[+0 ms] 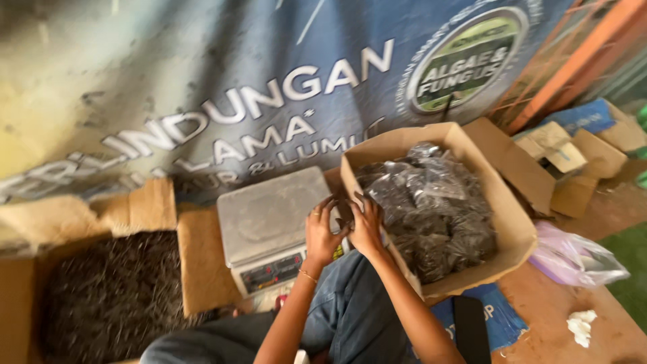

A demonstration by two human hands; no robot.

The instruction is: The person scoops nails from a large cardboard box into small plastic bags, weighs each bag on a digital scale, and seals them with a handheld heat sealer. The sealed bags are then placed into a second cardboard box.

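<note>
Denim-clad knee (350,310) sits closest, below the weighing scale (269,229), with both forearms rising from it toward the scale's right edge. Far left of the scale, an open cardboard box (27,296) holds a dark heap of loose small pieces (114,296), too blurred to tell apart. A bare cardboard flap (199,266) lies just beside the scale's left side. The scale itself is a grey platform with a front panel of buttons and a small display. At its right edge the left hand (322,237), wearing a ring and a thin bracelet, and the right hand (367,226) meet, fingers curled in narrowly and pinching something small between them; what they hold I cannot tell. Just right of the scale stands another carton (515,229), filled with clear packets of dark pieces (435,209). Further right lie a crumpled plastic bag (576,259) and more empty cartons (573,162).
</note>
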